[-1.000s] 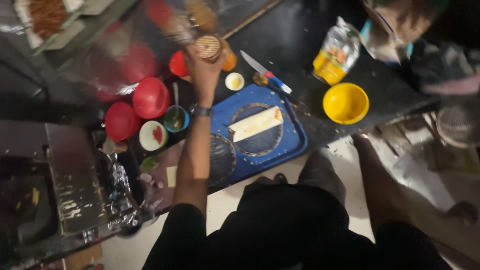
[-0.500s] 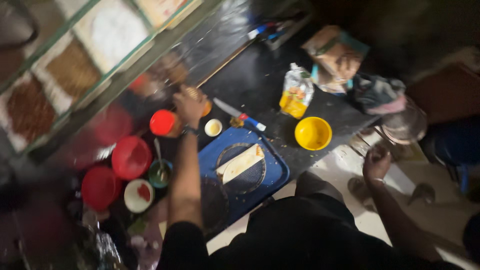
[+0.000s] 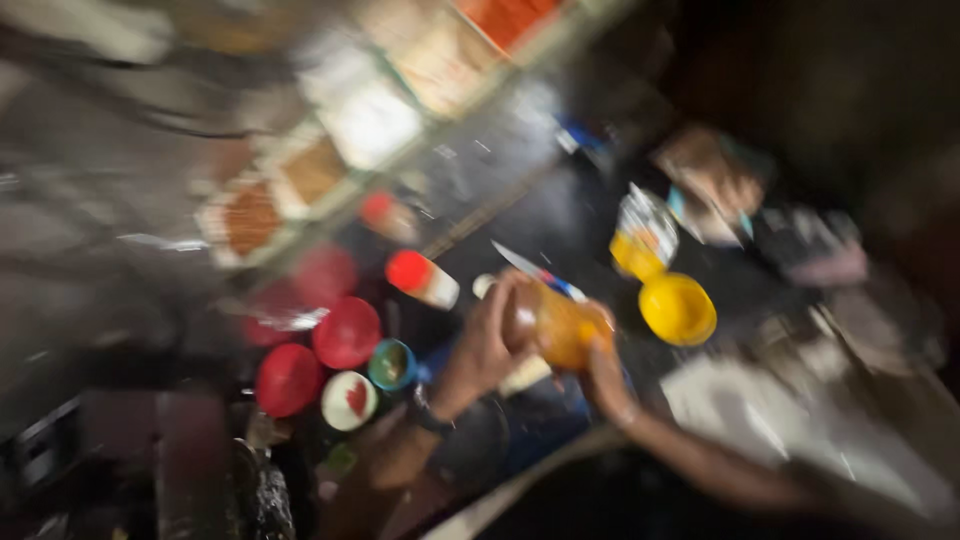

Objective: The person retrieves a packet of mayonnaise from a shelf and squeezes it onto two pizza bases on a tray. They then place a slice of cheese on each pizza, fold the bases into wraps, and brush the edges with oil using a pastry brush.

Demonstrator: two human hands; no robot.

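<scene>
Hands: left hand [image 3: 490,335] and right hand [image 3: 600,365] both clasp my orange jar [image 3: 560,325]; yellow bowl [image 3: 678,308], yellow-based packet [image 3: 645,235] behind on bench [image 3: 520,200].

Right hand [image 3: 605,375], earlier down at side, now up, joining left hand [image 3: 490,340] on orange jar [image 3: 560,325] above tray.

A dark counter [image 3: 560,215] carries everything, the view badly blurred. On its right sits a yellow bowl [image 3: 678,308], a clear bag with yellow contents [image 3: 643,238] just beyond it. A knife [image 3: 540,273] lies mid-counter. Left, red lids [image 3: 345,332] cluster beside a teal cup [image 3: 391,365] and a red-capped bottle [image 3: 424,280] on its side.
</scene>
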